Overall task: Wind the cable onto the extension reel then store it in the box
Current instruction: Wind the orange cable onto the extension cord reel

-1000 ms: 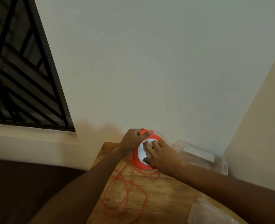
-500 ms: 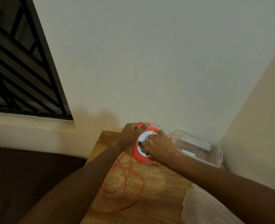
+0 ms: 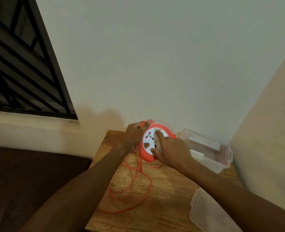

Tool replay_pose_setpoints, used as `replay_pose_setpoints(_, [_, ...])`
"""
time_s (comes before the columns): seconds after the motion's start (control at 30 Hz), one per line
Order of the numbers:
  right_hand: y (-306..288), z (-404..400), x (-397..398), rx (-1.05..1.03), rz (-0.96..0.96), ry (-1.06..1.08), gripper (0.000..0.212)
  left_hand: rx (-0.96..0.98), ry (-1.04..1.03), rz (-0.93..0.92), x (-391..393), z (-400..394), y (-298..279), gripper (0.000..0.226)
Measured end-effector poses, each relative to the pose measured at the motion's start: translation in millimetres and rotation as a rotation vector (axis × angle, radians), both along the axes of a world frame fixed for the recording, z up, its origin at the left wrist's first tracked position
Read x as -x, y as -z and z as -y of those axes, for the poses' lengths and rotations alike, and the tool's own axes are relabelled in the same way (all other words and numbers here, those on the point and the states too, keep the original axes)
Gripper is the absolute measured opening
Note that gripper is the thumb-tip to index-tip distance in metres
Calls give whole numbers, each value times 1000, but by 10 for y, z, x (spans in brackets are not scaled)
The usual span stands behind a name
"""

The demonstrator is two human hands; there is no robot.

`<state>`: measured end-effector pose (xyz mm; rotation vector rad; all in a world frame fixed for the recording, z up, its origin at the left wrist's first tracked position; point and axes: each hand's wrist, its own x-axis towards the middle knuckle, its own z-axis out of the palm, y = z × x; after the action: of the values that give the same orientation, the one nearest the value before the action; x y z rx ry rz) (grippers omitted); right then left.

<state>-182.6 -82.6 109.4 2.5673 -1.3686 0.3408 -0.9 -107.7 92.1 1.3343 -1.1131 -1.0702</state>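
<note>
The reel (image 3: 152, 141) is a round disc of smooth orange plastic with a ribbed rim and a flat white face carrying socket holes, a row of small dark dots and two small red marks; any writing on it is too small to read. It is tilted up at the far end of the wooden table (image 3: 163, 186), whose top shows a warm, streaked grain. The left hand (image 3: 135, 136) curls around the reel's left edge, thumb pinching a strand of cable against the rim. The right hand (image 3: 170, 151) lies on the white face, its fingers spread and pressing there. The thin orange cable (image 3: 138, 185) hangs from the reel's left side and lies in loose loops on the table nearer the person. Right of the reel stands the clear plastic box (image 3: 210, 148), rectangular with rounded corners, open. Its clear lid (image 3: 210, 213) lies on the table nearer than the reel, to the right.
</note>
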Motion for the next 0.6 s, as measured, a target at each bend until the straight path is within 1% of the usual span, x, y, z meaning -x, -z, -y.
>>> replay_pose_setpoints(0.1, [-87, 42, 157, 36, -185, -261, 44, -17, 20, 41, -86, 1, -1, 51])
replay_pose_setpoints(0.2, [-144, 53, 265, 40, -376, -432, 36, -8, 88, 101, -89, -4, -2, 48])
replay_pose_setpoints(0.37, [-237, -44, 247, 118, -568, -540, 34, 11, 171, 179, -35, -12, 10, 35])
replay_pose_setpoints(0.47, [-275, -86, 187, 130, -668, -618, 30, -8, 198, 195, -23, 2, -34, 34])
replay_pose_setpoints(0.6, [-286, -98, 174, 115, -722, -580, 40, -8, 216, 242, -21, 28, -85, 36])
